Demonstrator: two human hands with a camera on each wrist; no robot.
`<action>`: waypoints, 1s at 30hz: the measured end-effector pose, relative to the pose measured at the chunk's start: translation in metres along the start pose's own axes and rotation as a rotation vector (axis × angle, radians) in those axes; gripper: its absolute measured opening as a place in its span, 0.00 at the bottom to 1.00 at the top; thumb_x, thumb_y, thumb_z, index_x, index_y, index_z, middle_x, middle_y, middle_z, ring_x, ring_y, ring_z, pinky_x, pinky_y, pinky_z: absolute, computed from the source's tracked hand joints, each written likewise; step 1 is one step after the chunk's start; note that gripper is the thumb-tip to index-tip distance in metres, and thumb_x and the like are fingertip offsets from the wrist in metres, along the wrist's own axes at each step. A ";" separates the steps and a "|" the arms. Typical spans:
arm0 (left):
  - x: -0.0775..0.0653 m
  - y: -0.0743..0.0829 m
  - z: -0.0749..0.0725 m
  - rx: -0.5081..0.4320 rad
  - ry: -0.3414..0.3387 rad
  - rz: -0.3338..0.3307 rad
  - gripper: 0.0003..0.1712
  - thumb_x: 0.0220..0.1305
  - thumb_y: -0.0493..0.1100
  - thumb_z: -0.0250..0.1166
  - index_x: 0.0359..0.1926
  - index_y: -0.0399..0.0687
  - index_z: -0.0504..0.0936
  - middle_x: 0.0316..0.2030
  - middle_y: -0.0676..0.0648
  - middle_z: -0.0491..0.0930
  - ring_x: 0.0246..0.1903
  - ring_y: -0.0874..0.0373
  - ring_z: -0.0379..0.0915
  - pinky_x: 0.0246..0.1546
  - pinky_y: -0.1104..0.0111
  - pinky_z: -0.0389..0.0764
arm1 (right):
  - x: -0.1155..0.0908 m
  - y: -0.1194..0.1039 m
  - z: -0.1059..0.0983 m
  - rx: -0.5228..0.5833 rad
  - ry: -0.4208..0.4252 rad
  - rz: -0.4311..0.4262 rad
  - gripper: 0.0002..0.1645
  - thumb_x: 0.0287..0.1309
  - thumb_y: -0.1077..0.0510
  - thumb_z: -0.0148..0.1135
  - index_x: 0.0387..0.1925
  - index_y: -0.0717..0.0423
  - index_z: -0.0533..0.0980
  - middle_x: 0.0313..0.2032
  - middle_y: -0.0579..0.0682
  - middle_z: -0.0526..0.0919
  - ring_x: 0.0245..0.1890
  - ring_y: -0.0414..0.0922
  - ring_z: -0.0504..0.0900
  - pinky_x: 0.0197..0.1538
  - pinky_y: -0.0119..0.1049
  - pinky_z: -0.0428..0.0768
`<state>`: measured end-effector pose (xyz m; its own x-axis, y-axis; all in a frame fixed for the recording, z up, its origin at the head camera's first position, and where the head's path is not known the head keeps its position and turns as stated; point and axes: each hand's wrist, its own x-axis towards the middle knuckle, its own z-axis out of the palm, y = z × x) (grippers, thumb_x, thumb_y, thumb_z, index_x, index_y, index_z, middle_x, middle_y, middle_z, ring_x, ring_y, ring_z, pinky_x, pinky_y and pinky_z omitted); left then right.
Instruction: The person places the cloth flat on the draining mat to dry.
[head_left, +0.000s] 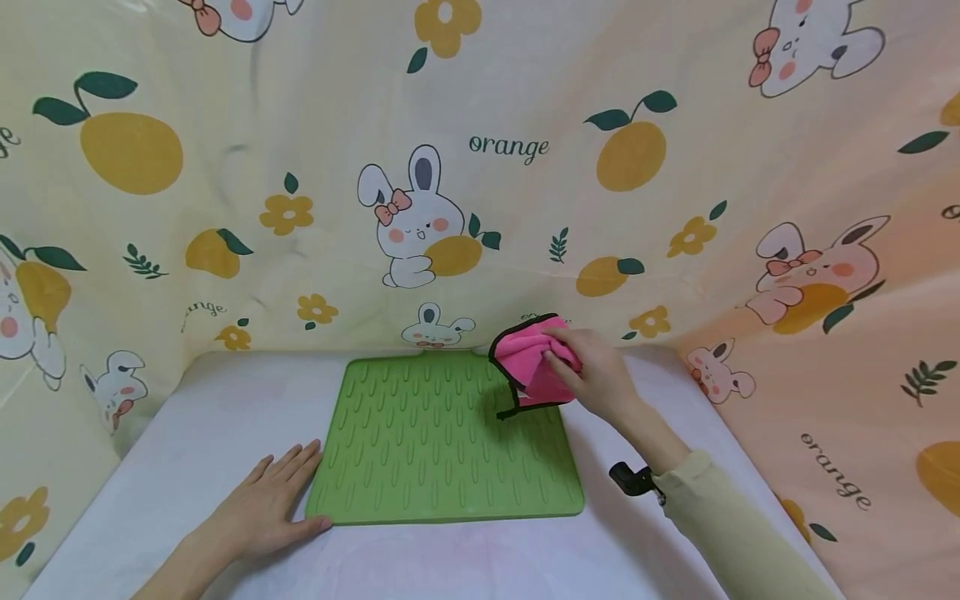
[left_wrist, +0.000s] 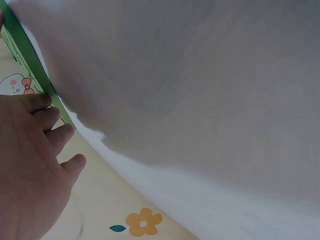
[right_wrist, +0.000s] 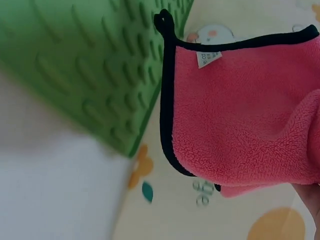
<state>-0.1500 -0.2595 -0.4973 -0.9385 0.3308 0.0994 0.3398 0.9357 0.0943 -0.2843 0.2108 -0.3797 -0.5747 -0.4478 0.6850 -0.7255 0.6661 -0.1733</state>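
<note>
table (head_left: 450,562): white, faintly pinkish in places
mat (head_left: 442,450): green, covered in raised oblong ridges, lying flat
left hand (head_left: 268,507): resting palm down, touching mat's left edge

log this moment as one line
left hand: at left edge of mat | right hand: holds cloth above mat | mat: on table

Cream printed sheeting (head_left: 517,196) around a white table (head_left: 247,396)

The sheeting rises behind the table and along both sides — pinker at the right. At its centre a printed rabbit (head_left: 405,237) with a coral bow (head_left: 392,207) hugs an orange (head_left: 453,256); about it are yellow flowers (head_left: 287,214), a leafy sprig (head_left: 558,246) and green script (head_left: 508,147) — "orange".
</note>
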 end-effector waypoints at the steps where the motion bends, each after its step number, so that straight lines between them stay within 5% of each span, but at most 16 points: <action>1: 0.000 0.000 0.000 0.001 -0.001 -0.001 0.60 0.49 0.81 0.52 0.68 0.40 0.62 0.70 0.43 0.58 0.67 0.42 0.55 0.64 0.43 0.54 | 0.001 -0.003 0.003 0.007 -0.001 -0.004 0.23 0.58 0.55 0.65 0.55 0.52 0.75 0.44 0.52 0.82 0.46 0.49 0.78 0.41 0.46 0.80; 19: 0.000 0.001 -0.002 0.009 -0.002 0.006 0.60 0.49 0.81 0.52 0.68 0.40 0.62 0.69 0.42 0.59 0.67 0.42 0.56 0.63 0.42 0.55 | 0.013 -0.034 0.077 0.088 -0.071 0.018 0.20 0.63 0.50 0.59 0.56 0.49 0.74 0.46 0.47 0.81 0.47 0.45 0.77 0.43 0.42 0.80; 30: 0.000 0.004 -0.004 0.006 -0.008 0.004 0.59 0.49 0.81 0.52 0.68 0.40 0.62 0.69 0.42 0.59 0.67 0.42 0.56 0.63 0.42 0.56 | 0.008 -0.029 0.107 0.103 -0.234 0.176 0.19 0.65 0.48 0.55 0.57 0.42 0.73 0.46 0.40 0.79 0.47 0.40 0.75 0.43 0.37 0.77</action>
<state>-0.1483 -0.2563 -0.4927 -0.9376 0.3353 0.0920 0.3431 0.9352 0.0882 -0.3086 0.1244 -0.4448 -0.7577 -0.4640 0.4590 -0.6349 0.6866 -0.3541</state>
